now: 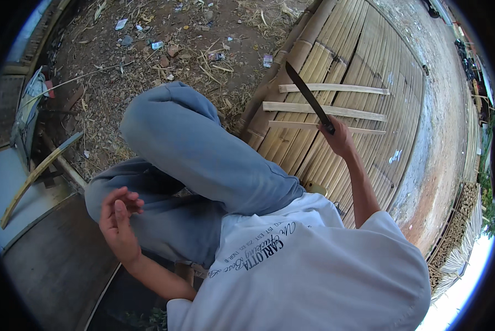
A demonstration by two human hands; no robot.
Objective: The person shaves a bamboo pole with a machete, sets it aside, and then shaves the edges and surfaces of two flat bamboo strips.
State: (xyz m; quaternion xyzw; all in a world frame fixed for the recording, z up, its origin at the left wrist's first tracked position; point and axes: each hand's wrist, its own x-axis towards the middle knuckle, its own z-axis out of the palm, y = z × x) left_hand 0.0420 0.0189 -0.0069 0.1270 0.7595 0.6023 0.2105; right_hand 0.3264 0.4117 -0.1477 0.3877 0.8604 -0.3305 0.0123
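My right hand (341, 139) is closed round the handle of a long dark machete (309, 96), over a bamboo slat bench to my right. The blade slants up and to the left, passing above three pale split bamboo strips. These are the far strip (336, 88), the middle strip (313, 108) and the near strip (291, 125), lying roughly side by side across the slats. Beside my bent knee, on the left, my left hand (120, 223) hangs in the air with its fingers loosely curled and apart, holding nothing.
The bamboo bench (391, 60) has a thick pole along its left edge. Littered dirt ground (192, 49) spreads ahead. A curved bamboo piece (40, 168) leans at the left by a dark panel (49, 265). Bundled sticks (457, 220) stand at the far right.
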